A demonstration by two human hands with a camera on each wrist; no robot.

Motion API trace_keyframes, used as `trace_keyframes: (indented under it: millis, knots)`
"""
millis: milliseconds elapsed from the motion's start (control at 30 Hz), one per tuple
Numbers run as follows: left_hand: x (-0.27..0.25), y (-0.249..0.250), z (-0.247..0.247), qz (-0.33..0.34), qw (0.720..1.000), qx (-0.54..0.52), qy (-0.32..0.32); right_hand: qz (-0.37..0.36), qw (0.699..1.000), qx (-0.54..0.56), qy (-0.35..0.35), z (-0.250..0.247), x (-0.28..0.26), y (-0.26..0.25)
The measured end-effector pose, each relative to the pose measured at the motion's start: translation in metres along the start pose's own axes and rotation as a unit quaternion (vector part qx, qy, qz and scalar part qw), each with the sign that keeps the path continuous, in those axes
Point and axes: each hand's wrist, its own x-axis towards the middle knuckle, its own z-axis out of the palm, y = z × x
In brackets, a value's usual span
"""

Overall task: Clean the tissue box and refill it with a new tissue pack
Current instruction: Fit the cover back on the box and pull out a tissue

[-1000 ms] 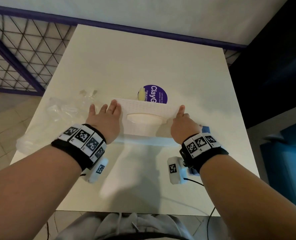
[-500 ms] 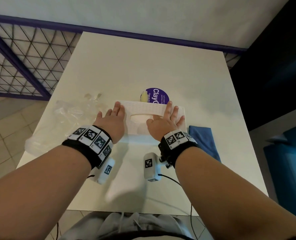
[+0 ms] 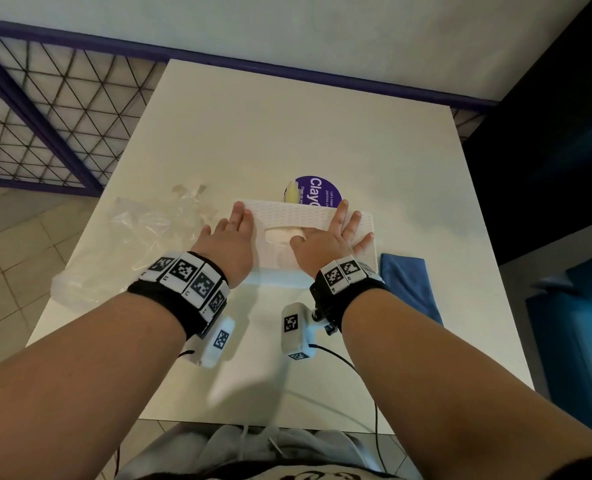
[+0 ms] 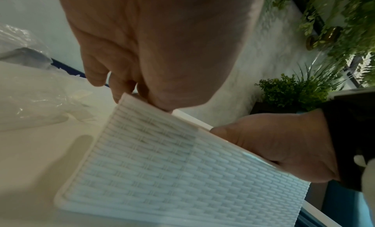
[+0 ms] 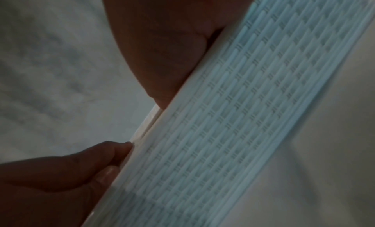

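Far left, white table (image 3: 287, 126): crumpled clear plastic wrapper (image 3: 128, 244), lying loose near the table's left edge, just beside the left hand

Left hand (image 3: 230, 242) — fingers straight and together, palm flat on the left end of the tissue box lid; in the left wrist view the fingertips (image 4: 121, 89) reach past the lid's far corner, gripping nothing

Centre: white tissue box (image 3: 298, 216), woven basket-pattern plastic, sitting flat on the table a little right of centre; oval slot in the lid shows pale tissue (image 3: 280, 235) inside

Behind the box, touching or nearly touching its far edge: round purple sticker (image 3: 322, 190) with white lettering, partly hidden, and a small pale yellow item (image 3: 291, 194) — kind cannot be told

Right hand (image 3: 325, 244): fingers spread and straight, pressed flat on the right half of the lid, thumb at the edge of the slot; holding nothing

Right of the box, just beside it: folded blue cloth (image 3: 408, 285), flat on the table
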Motion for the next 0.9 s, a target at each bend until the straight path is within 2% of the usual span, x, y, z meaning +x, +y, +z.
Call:
trace_keyframes:
  millis: [267,367,733,800,900]
  knots:
    - [0.002,0.0,0.002,-0.002,1.0,-0.007,0.002,-0.011,0.998,0.054,0.011,-0.003,-0.001,0.003]
    - [0.003,0.0,0.003,-0.005,1.0,-0.009,0.003,-0.019,0.997,0.08,-0.005,-0.008,-0.004,0.007]
    - [0.005,-0.007,0.007,0.013,0.999,-0.043,0.025,0.014,0.982,0.19,-0.009,-0.025,-0.003,0.007]
    - [0.003,-0.014,0.01,0.034,0.996,-0.061,0.061,0.0,0.976,0.217,0.006,-0.03,-0.003,0.012]
    - [-0.011,-0.023,0.015,0.047,0.981,-0.085,0.168,-0.009,0.955,0.29,0.064,-0.039,-0.011,0.03]
